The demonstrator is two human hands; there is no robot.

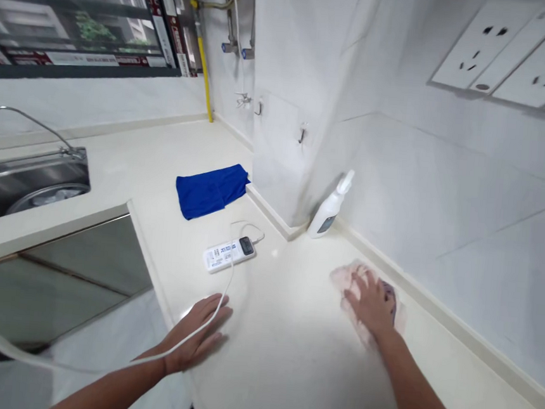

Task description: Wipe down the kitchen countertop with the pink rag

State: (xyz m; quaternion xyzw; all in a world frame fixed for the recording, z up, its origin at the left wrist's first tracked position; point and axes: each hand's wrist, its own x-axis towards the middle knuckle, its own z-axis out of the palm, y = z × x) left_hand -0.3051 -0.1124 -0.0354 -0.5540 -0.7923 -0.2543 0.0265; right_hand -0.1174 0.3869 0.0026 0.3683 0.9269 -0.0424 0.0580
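The counter is a pale cream, L-shaped slab that runs along white tiled walls and wraps around a white boxed column; take that column as the landmark. Just right of its foot a white spray bottle stands upright against the wall. In front of the column, on the counter, lies a white power strip, its cable trailing toward the viewer and crossing over the left hand. That hand lies flat and open, palm down, at the counter's near edge, gripping nothing. Left of the column a blue cloth lies loosely folded on the counter. Well to the right and nearer than the column, the right hand presses flat with fingers spread on a pale pink rag, which lies on the counter close to the right wall; the rag is blurred. Far left of the column a steel sink is set into the counter with a curved tap behind it, under a window. Behind the column a yellow pipe runs down the wall to the counter. High on the right wall are white sockets. Below the counter, left, sits a dark glossy panel.
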